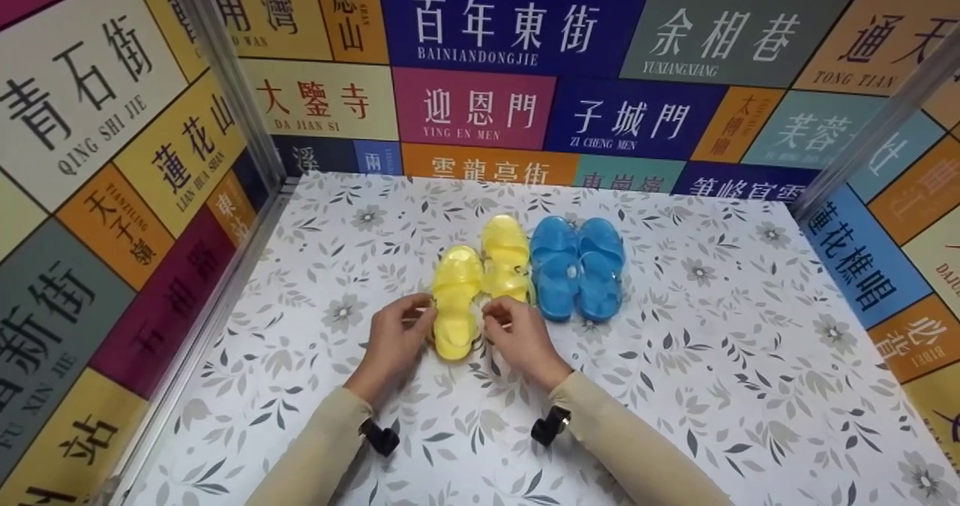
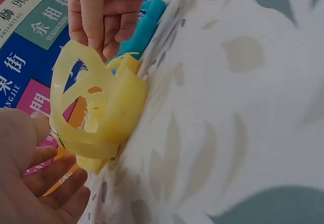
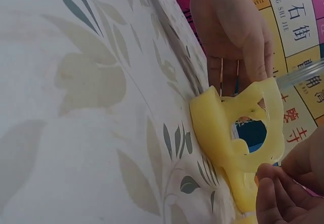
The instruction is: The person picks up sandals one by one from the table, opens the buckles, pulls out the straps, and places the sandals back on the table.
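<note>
A yellow sandal (image 1: pixel 454 303) lies between the two hands, its heel toward the person and its ankle strap (image 2: pixel 76 145) standing up in a loop. At its left side is the left hand (image 1: pixel 397 337), thumb close by the strap and fingers loosely extended. On the other side the right hand (image 1: pixel 525 337) has thumb and index finger together, the fingertips (image 3: pixel 267 172) pinching at the strap's edge. The second yellow sandal (image 1: pixel 504 244) lies slightly farther back, its heel partly hidden by the right hand.
A pair of blue sandals (image 1: pixel 576 270) stands side by side, right of the yellow ones. A flower-and-leaf patterned cloth (image 1: pixel 712 386) covers the table. Panels with printed characters (image 1: pixel 472 109) rise behind and on both sides, with a metal post (image 1: pixel 232 71) at the left corner.
</note>
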`<move>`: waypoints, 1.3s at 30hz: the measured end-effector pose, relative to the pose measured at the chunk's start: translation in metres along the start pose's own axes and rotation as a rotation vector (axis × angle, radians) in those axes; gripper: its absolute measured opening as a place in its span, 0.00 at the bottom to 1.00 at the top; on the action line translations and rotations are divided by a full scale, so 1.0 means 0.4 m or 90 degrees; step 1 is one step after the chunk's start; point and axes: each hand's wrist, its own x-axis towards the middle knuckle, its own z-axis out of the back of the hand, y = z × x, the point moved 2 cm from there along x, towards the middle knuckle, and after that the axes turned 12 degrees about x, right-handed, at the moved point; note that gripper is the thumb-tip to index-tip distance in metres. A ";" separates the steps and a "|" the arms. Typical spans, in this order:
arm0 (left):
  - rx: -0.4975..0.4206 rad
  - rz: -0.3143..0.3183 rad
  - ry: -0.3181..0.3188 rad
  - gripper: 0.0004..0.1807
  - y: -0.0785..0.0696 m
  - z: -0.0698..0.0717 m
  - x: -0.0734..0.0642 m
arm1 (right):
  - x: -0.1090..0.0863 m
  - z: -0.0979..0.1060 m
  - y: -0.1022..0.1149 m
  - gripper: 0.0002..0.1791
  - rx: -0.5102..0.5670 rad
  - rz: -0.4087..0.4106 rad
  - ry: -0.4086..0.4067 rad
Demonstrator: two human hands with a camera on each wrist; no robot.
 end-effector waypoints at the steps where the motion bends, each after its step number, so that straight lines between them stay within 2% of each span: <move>1: -0.009 0.011 -0.001 0.20 -0.005 -0.001 0.003 | 0.005 0.000 0.002 0.09 -0.002 0.009 0.000; 4: -0.030 0.034 -0.005 0.20 -0.016 -0.007 0.011 | 0.019 0.000 0.013 0.09 -0.023 0.054 -0.003; 8: -0.049 0.045 -0.003 0.18 -0.022 -0.014 0.016 | 0.035 -0.007 0.026 0.08 -0.077 0.144 -0.009; 12: -0.044 0.031 0.002 0.16 -0.023 -0.019 0.021 | 0.051 -0.018 0.031 0.09 -0.128 0.222 -0.013; 15: -0.032 0.011 0.001 0.15 -0.021 -0.022 0.023 | 0.063 -0.028 0.031 0.13 -0.154 0.258 0.005; 23: -0.031 -0.004 -0.009 0.15 -0.026 -0.027 0.026 | 0.093 -0.055 0.037 0.18 -0.209 0.242 0.118; 30: -0.032 -0.005 -0.022 0.21 -0.021 -0.029 0.027 | 0.116 -0.084 0.049 0.14 -0.198 0.217 0.211; 36: -0.086 0.031 -0.017 0.21 -0.013 -0.020 0.023 | 0.128 -0.095 0.053 0.12 -0.194 0.211 0.237; 39: -0.100 0.019 -0.014 0.19 -0.013 -0.011 0.026 | 0.134 -0.095 0.059 0.11 -0.199 0.221 0.233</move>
